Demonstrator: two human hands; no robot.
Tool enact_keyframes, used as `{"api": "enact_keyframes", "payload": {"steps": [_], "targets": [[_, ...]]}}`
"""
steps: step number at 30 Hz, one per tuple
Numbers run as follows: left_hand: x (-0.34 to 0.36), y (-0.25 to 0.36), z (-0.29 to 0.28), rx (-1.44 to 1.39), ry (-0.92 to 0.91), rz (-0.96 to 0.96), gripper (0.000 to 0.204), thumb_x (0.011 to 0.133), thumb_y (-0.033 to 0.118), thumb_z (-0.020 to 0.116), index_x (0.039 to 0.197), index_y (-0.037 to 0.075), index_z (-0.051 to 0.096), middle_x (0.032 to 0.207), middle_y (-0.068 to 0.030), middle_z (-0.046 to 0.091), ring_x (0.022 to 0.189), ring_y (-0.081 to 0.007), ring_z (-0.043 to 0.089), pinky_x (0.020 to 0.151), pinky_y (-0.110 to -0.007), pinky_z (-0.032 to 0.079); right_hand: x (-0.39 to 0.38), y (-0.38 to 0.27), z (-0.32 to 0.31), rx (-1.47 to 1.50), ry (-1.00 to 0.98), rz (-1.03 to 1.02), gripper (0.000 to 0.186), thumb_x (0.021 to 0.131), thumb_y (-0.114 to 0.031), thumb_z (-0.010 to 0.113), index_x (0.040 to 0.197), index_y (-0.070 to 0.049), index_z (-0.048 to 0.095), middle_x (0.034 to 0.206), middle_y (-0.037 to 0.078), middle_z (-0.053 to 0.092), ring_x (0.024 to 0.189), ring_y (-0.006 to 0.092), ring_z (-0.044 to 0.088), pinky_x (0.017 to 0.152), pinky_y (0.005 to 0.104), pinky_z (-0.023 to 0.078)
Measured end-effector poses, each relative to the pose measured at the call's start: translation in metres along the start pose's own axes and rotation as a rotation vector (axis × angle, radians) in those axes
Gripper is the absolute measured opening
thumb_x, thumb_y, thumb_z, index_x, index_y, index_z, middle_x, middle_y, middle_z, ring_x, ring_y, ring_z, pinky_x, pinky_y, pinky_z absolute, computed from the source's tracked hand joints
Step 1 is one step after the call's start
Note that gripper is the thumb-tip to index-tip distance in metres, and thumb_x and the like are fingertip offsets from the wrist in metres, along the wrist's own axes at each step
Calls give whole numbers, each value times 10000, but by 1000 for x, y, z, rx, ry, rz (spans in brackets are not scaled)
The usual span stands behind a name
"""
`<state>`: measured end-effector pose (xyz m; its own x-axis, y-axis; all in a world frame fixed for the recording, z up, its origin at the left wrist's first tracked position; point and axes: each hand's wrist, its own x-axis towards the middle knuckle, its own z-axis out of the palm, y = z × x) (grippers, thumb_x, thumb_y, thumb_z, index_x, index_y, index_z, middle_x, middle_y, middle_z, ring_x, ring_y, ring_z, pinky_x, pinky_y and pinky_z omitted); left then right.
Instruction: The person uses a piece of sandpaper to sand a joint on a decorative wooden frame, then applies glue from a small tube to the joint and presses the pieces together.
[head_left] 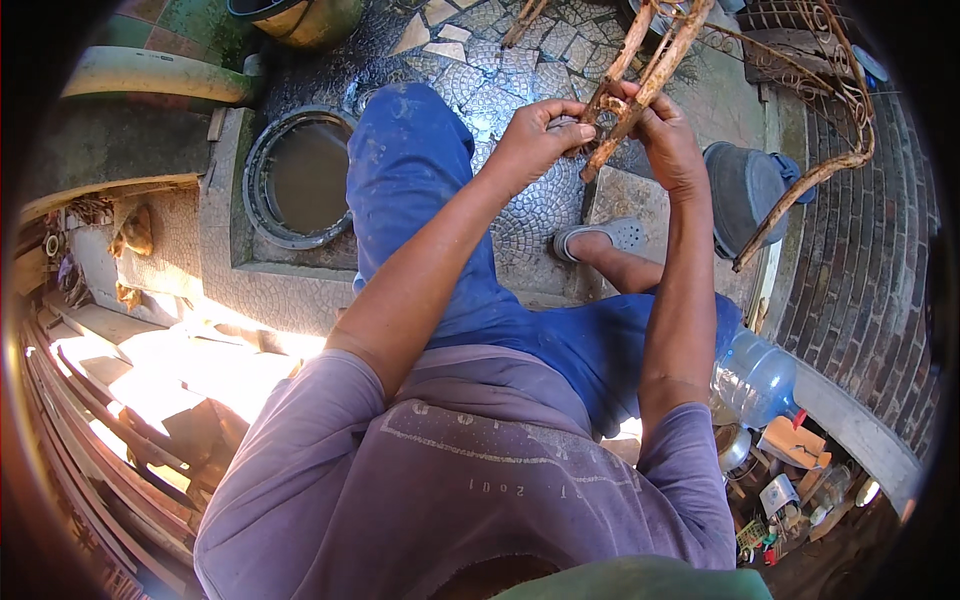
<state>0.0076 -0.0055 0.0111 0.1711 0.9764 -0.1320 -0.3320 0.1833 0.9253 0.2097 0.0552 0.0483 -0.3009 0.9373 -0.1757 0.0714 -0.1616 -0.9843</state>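
Observation:
I hold a rough brown frame of pole-like pieces [672, 50] with thin curled scrollwork, raised at the top right above the tiled ground. My left hand [545, 140] is closed on its lower end, thumb and fingers pinched beside a small ring-like part between two poles. My right hand [662, 145] grips the same lower section from the right, its fingertips partly hidden by the pole. A long bent arm of the frame [800, 200] curves down to the right, over a grey tub [742, 190].
A round basin of murky water [298, 180] lies left of my knee, with a pale pipe [160, 72] and yellowish bucket [295, 25] beyond. My clogged foot [590, 240] rests by a concrete step. A large water bottle [752, 375], assorted clutter [790, 450] and stacked planks [100, 430] surround me.

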Motion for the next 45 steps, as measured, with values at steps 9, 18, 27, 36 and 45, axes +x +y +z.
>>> {"api": "enact_keyframes", "payload": {"steps": [9,18,27,36,45], "targets": [[5,0,-1,27,16,29,426,890,215,738,1224,-22,625,929,-39,696,766,-72,649,674,-207,527,14,9,9,169,87,-110,273,980,-172,617,1221,-54,665,1172,58,692,967,120,651,855,280,521],[9,1,0,-28,9,36,425,894,206,738,1236,-16,618,927,-30,696,748,-63,636,658,-196,502,8,15,6,0,193,-136,256,954,-84,556,1165,-33,693,996,21,722,789,62,565,704,214,451],[2,2,-3,-4,13,5,436,891,184,734,1243,-36,596,953,-33,693,790,-74,644,694,-210,516,2,-4,19,-123,136,-139,272,965,-52,525,1170,-36,703,1075,27,724,838,83,627,736,238,490],[5,-8,-4,-17,25,73,396,899,171,730,1207,-48,611,955,-59,692,762,-84,644,680,-220,538,7,6,16,-9,61,-132,293,983,-131,541,1230,-60,682,1049,13,709,824,86,594,746,252,476],[7,2,5,3,23,111,415,903,203,723,1229,-32,622,915,-43,695,766,-72,633,637,-206,484,-53,41,-5,155,238,52,286,945,-165,673,1198,-34,648,1039,35,683,793,82,579,700,237,463]]}}
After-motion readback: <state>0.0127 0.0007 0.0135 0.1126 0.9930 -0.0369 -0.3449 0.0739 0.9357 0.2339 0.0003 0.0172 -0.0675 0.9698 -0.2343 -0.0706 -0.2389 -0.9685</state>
